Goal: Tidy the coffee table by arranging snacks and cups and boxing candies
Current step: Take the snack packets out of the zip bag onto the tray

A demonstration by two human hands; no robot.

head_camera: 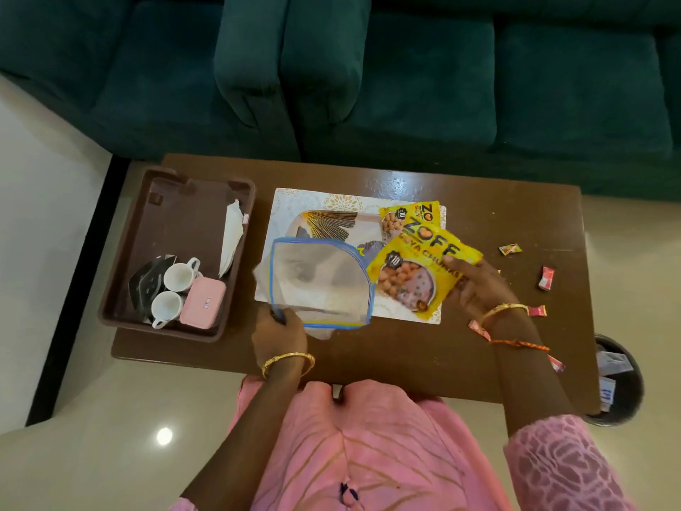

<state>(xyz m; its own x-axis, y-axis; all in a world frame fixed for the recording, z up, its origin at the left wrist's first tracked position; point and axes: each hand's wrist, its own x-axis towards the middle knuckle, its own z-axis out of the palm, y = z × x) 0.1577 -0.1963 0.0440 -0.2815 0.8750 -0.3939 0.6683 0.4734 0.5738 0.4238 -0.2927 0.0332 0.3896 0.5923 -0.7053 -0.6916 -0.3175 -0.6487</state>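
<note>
My left hand (278,333) grips the near corner of a clear zip pouch with blue edging (320,284), held over a patterned white placemat (313,199). In my right hand (475,285) is a yellow soya chunks packet (420,274), just right of the pouch's mouth. A second yellow packet (409,213) lies on the mat behind it. Several red wrapped candies, such as one candy (546,277), are scattered on the brown table (479,201) at the right. Two white cups (180,276) and a pink box (202,302) sit in the brown tray (177,193) at the left.
White tissue paper (232,234) leans on the tray's right wall and a dark wrapper (147,278) lies beside the cups. A black waste bin (619,378) with paper in it stands on the floor at the right. Green sofas (368,68) stand beyond the table.
</note>
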